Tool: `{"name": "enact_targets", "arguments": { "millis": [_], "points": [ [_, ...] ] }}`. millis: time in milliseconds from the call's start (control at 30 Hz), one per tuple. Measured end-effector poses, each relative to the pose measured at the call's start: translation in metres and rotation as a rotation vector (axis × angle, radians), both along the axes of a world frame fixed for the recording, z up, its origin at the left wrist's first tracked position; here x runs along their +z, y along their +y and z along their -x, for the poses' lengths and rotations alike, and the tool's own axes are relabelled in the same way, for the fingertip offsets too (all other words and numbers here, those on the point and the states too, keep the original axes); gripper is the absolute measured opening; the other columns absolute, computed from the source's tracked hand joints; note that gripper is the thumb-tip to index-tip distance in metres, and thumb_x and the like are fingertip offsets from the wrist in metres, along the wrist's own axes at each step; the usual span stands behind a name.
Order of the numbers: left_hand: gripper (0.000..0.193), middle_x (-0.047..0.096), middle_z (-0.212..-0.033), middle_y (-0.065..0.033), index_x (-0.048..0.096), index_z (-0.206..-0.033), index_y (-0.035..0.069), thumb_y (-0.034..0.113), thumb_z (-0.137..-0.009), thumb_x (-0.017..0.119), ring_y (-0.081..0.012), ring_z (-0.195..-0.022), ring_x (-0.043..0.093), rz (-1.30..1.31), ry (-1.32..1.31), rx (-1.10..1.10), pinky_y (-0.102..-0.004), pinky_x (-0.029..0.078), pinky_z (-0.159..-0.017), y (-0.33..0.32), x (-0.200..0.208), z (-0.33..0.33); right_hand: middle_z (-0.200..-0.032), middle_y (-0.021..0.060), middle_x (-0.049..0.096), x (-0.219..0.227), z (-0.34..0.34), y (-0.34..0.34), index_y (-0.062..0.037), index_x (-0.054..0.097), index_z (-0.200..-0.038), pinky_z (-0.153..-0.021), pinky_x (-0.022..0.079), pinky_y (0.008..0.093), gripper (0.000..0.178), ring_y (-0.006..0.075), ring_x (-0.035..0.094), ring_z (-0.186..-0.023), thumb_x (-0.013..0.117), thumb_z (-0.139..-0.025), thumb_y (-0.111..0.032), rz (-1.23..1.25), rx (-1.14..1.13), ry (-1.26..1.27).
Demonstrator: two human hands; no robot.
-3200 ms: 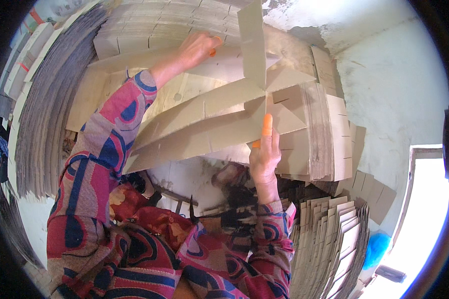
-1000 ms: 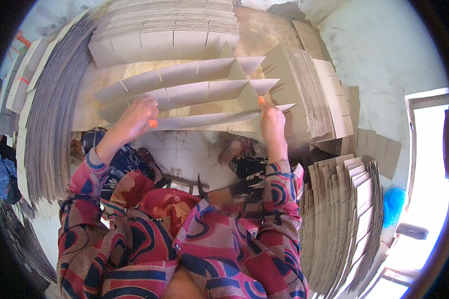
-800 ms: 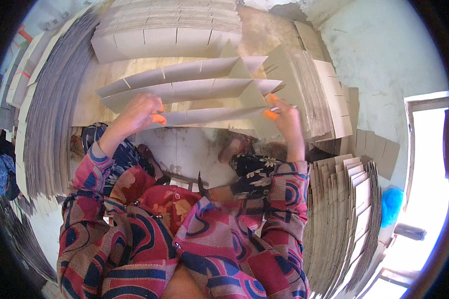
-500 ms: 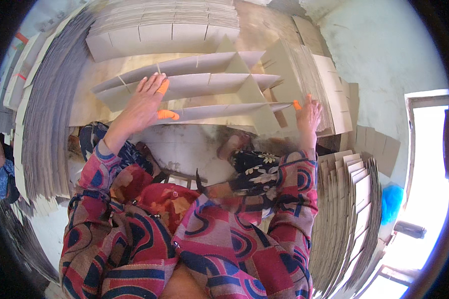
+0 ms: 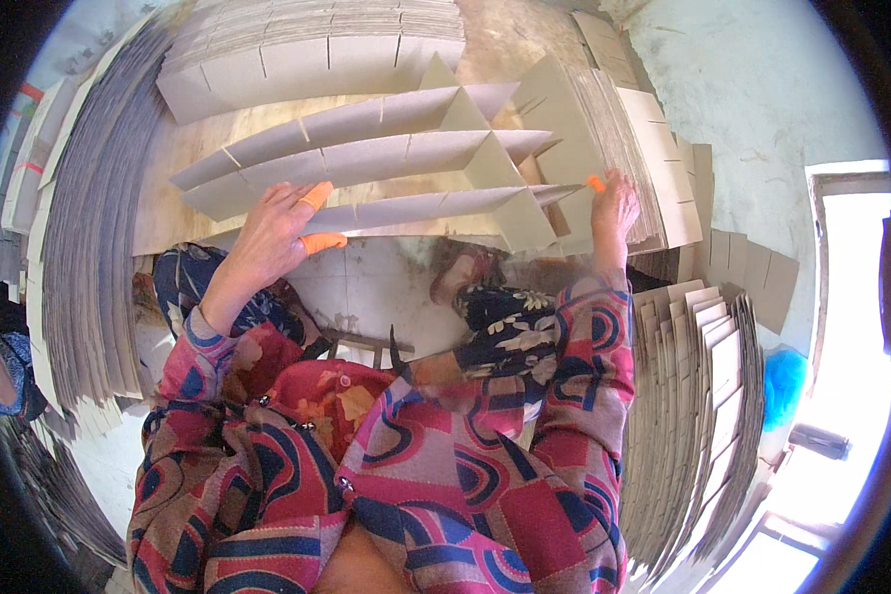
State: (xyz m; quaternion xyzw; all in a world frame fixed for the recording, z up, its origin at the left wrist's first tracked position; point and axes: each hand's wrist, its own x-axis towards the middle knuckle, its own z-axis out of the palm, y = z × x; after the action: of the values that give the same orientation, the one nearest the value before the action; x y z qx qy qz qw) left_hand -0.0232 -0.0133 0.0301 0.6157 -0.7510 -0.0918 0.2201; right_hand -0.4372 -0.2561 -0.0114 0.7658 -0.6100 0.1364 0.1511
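Note:
Three long slotted cardboard strips stand on edge across the table, joined to a shorter cardboard cross strip (image 5: 490, 158) near their right ends. My left hand (image 5: 279, 230), with orange finger covers on thumb and a finger, grips the left part of the nearest long strip (image 5: 416, 210). Fingers lie on its far side and the thumb on its near side. My right hand (image 5: 616, 210) is closed beside the right end of that strip, against the stack of cardboard pieces (image 5: 612, 129). An orange cover shows on one fingertip; what those fingers hold is hidden.
A wooden table (image 5: 158, 223) carries the work. Slotted cardboard stacks stand at the back (image 5: 307, 69) and left (image 5: 99, 198). More cardboard pieces (image 5: 683, 416) stand at the lower right, near a blue bundle (image 5: 784, 389) and a bright doorway (image 5: 851, 297).
The view has shifted slightly. My left hand has slid a little left and down along the nearest strip. My right hand stays near its right end, with that end now slightly higher in view.

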Motion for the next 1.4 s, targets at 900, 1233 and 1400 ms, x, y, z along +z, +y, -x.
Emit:
{"name": "enact_targets", "arguments": {
  "millis": [900,1233,1400],
  "points": [
    [0.041,0.064,-0.093,-0.0175,0.060,-0.107,0.003,0.018,-0.072,0.074,-0.0359,-0.085,0.060,0.138,0.092,0.021,-0.0401,0.048,-0.073,0.003,-0.028,0.006,-0.081,0.0013,0.063,0.108,-0.048,0.054,-0.0007,0.063,-0.098,-0.059,0.045,0.0208,0.021,0.0065,0.051,-0.065,0.070,-0.082,-0.014,0.300,0.147,-1.015],
    [0.021,0.063,-0.076,-0.0139,0.065,-0.092,0.003,0.003,-0.072,0.067,-0.0308,-0.068,0.060,0.217,0.205,-0.037,-0.0386,0.048,-0.059,-0.006,-0.050,0.002,-0.070,0.0040,0.051,0.102,-0.110,0.110,-0.0026,0.057,-0.123,-0.053,0.038,0.0179,0.049,0.0027,0.038,-0.060,0.072,-0.076,-0.002,-0.267,0.493,-0.818],
    [0.016,0.061,-0.070,-0.0135,0.064,-0.089,0.003,0.004,-0.073,0.063,-0.0300,-0.066,0.059,0.234,0.194,-0.050,-0.0388,0.046,-0.056,-0.007,-0.049,0.005,-0.066,0.0056,0.047,0.111,-0.125,0.119,-0.0016,0.057,-0.121,-0.051,0.036,0.0197,0.046,0.0052,0.036,-0.059,0.070,-0.077,-0.002,-0.309,0.521,-0.629]
  ]
}}
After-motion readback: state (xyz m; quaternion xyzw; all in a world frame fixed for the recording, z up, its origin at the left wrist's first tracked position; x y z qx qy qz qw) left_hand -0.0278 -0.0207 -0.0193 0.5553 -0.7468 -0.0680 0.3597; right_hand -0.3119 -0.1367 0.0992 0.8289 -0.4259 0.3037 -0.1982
